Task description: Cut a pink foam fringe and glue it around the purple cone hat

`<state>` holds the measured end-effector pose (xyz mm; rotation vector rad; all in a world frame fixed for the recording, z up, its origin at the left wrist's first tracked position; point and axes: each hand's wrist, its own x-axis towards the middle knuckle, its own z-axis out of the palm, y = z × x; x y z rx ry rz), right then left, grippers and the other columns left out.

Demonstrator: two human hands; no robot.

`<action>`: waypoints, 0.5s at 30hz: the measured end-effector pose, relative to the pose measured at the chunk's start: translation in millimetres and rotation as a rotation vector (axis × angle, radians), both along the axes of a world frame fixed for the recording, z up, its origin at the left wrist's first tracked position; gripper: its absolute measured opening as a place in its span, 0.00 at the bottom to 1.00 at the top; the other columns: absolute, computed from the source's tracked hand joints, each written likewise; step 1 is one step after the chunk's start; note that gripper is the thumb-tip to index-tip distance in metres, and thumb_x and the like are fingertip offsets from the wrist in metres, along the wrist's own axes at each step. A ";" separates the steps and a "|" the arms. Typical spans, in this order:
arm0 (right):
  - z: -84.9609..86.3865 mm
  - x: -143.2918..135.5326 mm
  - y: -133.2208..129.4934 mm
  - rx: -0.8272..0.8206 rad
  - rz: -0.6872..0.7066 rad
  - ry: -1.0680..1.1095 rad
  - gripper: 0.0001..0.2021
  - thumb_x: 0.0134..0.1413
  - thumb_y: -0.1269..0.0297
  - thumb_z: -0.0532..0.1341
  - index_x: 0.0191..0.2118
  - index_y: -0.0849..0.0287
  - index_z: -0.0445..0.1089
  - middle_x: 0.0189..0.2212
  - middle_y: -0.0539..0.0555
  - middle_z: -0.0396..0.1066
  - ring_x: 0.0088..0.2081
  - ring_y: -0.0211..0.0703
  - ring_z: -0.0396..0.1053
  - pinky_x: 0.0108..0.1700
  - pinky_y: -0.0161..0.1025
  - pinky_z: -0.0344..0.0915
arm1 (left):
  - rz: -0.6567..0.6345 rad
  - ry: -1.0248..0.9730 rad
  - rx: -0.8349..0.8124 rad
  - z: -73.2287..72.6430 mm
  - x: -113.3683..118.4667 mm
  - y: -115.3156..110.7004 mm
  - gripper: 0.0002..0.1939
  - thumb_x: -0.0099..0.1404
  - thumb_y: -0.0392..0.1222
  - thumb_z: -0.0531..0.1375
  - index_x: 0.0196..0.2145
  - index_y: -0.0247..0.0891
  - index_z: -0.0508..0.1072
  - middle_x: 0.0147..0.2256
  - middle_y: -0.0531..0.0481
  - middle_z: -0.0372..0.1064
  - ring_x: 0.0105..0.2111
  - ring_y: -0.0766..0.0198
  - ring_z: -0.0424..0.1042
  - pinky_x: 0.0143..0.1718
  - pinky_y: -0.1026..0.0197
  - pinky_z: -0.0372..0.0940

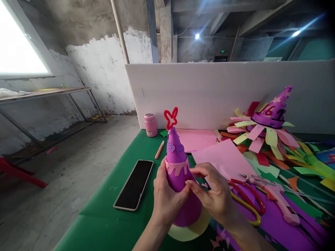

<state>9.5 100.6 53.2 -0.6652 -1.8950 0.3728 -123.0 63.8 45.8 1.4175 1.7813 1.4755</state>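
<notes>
Left hand [166, 198] is gripping purple foam cone hat [180, 181] upright on green table [104, 216]; right hand [214, 195] is pinching its pink trim — second purple hat [273, 109] is showing "16".

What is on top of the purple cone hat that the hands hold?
A red pipe-cleaner star stands on the tip of the purple cone hat. The left hand and right hand cover the hat's middle, so decorations there cannot be seen.

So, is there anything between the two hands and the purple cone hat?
Nothing visible. The left hand grips the purple cone hat from its left side, and the right hand touches its right side with the fingertips. The scissors lie apart on the right.
</notes>
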 end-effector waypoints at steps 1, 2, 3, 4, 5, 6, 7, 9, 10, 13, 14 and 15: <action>1.4 -1.6 2.0 0.013 0.010 -0.021 0.09 0.54 0.69 0.61 0.41 0.54 0.64 0.33 0.52 0.67 0.36 0.41 0.66 0.36 0.38 0.66 | -0.001 0.008 0.000 -0.6 -0.5 -0.5 0.38 0.51 0.49 0.64 0.57 0.37 0.55 0.47 0.41 0.67 0.45 0.51 0.69 0.45 0.47 0.64; 2.6 -3.0 4.1 0.020 0.009 -0.037 0.09 0.54 0.68 0.62 0.40 0.53 0.64 0.33 0.52 0.67 0.35 0.42 0.66 0.36 0.38 0.67 | 0.002 0.013 -0.002 -0.9 -0.9 -0.9 0.38 0.51 0.49 0.64 0.56 0.38 0.55 0.47 0.41 0.67 0.45 0.51 0.68 0.46 0.47 0.64; 3.4 -4.1 6.2 0.029 0.004 -0.050 0.08 0.54 0.68 0.62 0.40 0.53 0.65 0.32 0.52 0.67 0.35 0.42 0.66 0.35 0.39 0.67 | 0.004 0.010 -0.007 -1.0 -1.2 -1.2 0.37 0.51 0.50 0.64 0.56 0.38 0.56 0.47 0.42 0.67 0.46 0.51 0.68 0.46 0.47 0.64; 3.9 -4.8 8.1 0.041 -0.001 -0.057 0.07 0.54 0.68 0.62 0.39 0.53 0.65 0.32 0.52 0.68 0.35 0.42 0.67 0.35 0.39 0.68 | 0.003 0.001 -0.012 -0.7 -1.4 -1.4 0.37 0.51 0.50 0.64 0.55 0.39 0.56 0.47 0.42 0.67 0.45 0.51 0.68 0.46 0.48 0.64; 4.1 -5.2 9.6 0.056 -0.004 -0.059 0.07 0.54 0.68 0.62 0.39 0.53 0.66 0.32 0.52 0.68 0.34 0.42 0.67 0.35 0.40 0.68 | 0.002 -0.011 -0.016 -0.3 -1.5 -1.6 0.36 0.51 0.50 0.64 0.55 0.39 0.57 0.47 0.43 0.67 0.45 0.52 0.69 0.46 0.48 0.64; 3.9 -5.4 10.8 0.072 -0.005 -0.055 0.06 0.54 0.69 0.62 0.38 0.54 0.66 0.32 0.52 0.68 0.34 0.41 0.68 0.35 0.40 0.68 | -0.002 -0.024 -0.019 0.2 -1.5 -1.8 0.35 0.51 0.49 0.65 0.54 0.39 0.58 0.46 0.43 0.68 0.44 0.52 0.69 0.45 0.49 0.65; 3.5 -5.4 11.5 0.085 -0.005 -0.049 0.06 0.54 0.70 0.61 0.38 0.54 0.67 0.31 0.52 0.68 0.34 0.41 0.68 0.35 0.39 0.68 | -0.007 -0.032 -0.020 0.6 -1.5 -1.9 0.35 0.50 0.49 0.65 0.53 0.40 0.59 0.45 0.43 0.68 0.44 0.52 0.70 0.44 0.49 0.65; 2.2 -5.2 11.9 0.085 0.007 -0.037 0.06 0.54 0.71 0.61 0.38 0.54 0.68 0.31 0.52 0.68 0.33 0.40 0.68 0.34 0.39 0.69 | -0.009 -0.033 -0.013 0.5 -1.7 -2.3 0.35 0.50 0.48 0.65 0.53 0.40 0.59 0.45 0.43 0.69 0.44 0.51 0.70 0.43 0.49 0.66; 1.5 -5.1 11.8 0.074 0.016 -0.030 0.06 0.54 0.71 0.61 0.38 0.53 0.69 0.31 0.52 0.68 0.33 0.40 0.68 0.33 0.38 0.69 | -0.005 -0.029 -0.008 0.1 -1.9 -2.5 0.35 0.49 0.47 0.65 0.54 0.41 0.59 0.45 0.43 0.69 0.44 0.50 0.70 0.43 0.49 0.66; 0.4 -4.7 10.7 0.022 0.045 0.004 0.06 0.55 0.70 0.60 0.38 0.53 0.70 0.31 0.51 0.68 0.33 0.40 0.69 0.33 0.38 0.68 | 0.012 -0.011 -0.002 -2.4 -2.5 -3.1 0.37 0.48 0.46 0.66 0.55 0.41 0.59 0.46 0.43 0.69 0.46 0.48 0.69 0.43 0.48 0.65; 0.5 -4.6 10.4 0.000 0.056 0.017 0.06 0.56 0.70 0.59 0.37 0.53 0.70 0.31 0.51 0.68 0.33 0.40 0.69 0.34 0.37 0.68 | 0.014 -0.005 -0.003 -3.3 -2.7 -3.3 0.38 0.48 0.46 0.66 0.55 0.42 0.59 0.47 0.43 0.68 0.46 0.48 0.69 0.44 0.47 0.65; 0.9 -4.4 10.1 -0.025 0.067 0.029 0.05 0.56 0.70 0.59 0.37 0.53 0.70 0.31 0.51 0.67 0.33 0.39 0.69 0.34 0.36 0.67 | 0.013 -0.002 -0.004 -4.0 -2.9 -3.5 0.38 0.48 0.46 0.66 0.55 0.42 0.59 0.47 0.42 0.68 0.46 0.48 0.69 0.44 0.47 0.65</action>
